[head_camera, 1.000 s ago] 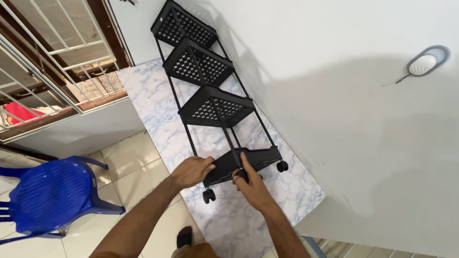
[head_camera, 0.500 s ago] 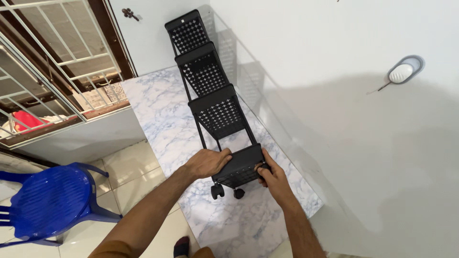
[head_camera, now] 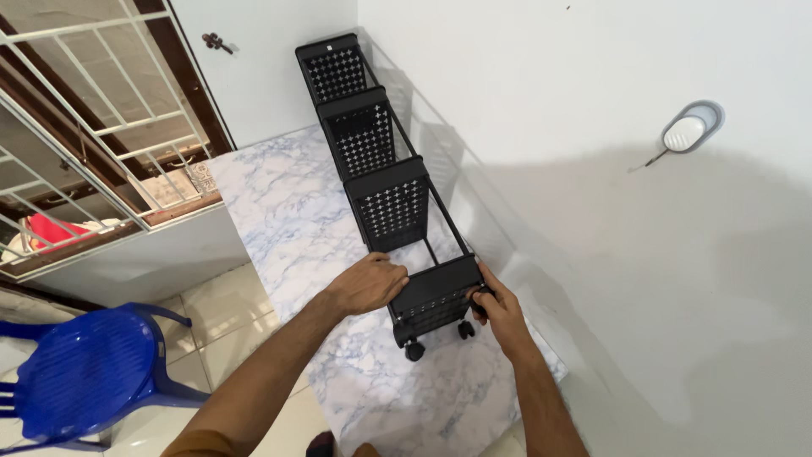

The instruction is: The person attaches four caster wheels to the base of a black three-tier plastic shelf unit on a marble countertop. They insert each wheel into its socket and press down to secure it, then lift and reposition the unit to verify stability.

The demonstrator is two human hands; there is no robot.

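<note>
A black tiered cart [head_camera: 376, 165] with several perforated baskets lies tipped over along the marble-patterned counter [head_camera: 292, 211], its top against the far wall and its small black wheels [head_camera: 414, 349] toward me. My left hand [head_camera: 369, 283] grips the left edge of the bottom basket [head_camera: 433, 296]. My right hand [head_camera: 497, 306] holds that basket's right edge, next to a wheel, close to the white wall.
A blue plastic chair [head_camera: 80, 372] stands on the tiled floor at lower left. A white barred window grille [head_camera: 76, 127] fills the upper left. A grey wall holder with a white oval object [head_camera: 687, 131] hangs on the right wall.
The cart has rotated about its long axis and shifted right toward the wall; the baskets now face sideways. Both hands moved with the bottom basket, still gripping it.
</note>
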